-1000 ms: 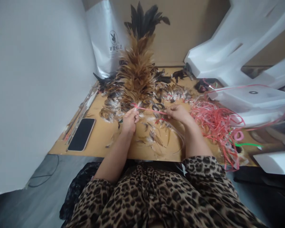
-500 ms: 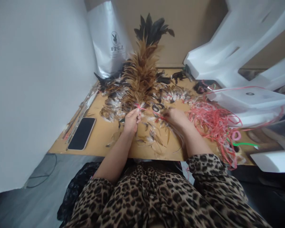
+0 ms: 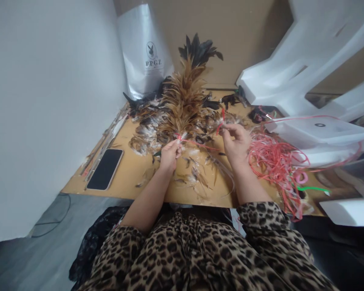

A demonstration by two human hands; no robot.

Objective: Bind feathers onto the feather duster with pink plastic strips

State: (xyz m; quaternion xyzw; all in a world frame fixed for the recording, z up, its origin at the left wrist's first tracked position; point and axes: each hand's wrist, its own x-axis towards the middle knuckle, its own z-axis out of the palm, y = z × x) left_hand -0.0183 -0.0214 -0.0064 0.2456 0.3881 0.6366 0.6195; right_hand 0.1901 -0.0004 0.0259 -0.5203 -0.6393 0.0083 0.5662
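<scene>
A tall bundle of brown and black feathers [image 3: 185, 93] stands up from the tan table [image 3: 133, 178]. My left hand [image 3: 169, 154] grips its bound base, where a red string [image 3: 197, 142] is wrapped. The string runs rightward to my right hand [image 3: 237, 142], which is raised and pinches the string between its fingertips. Loose feathers [image 3: 197, 173] lie scattered around and in front of both hands.
A black phone [image 3: 105, 169] lies at the table's left edge by a white wall. A tangle of red cord [image 3: 276, 161] sits to the right, near white foam blocks [image 3: 309, 52] and a white box [image 3: 318, 131]. A silver bag [image 3: 145, 52] stands behind.
My right hand has lifted from the table and moved up and away, drawing the red string with it. My left hand keeps its grip on the feather bundle's base.
</scene>
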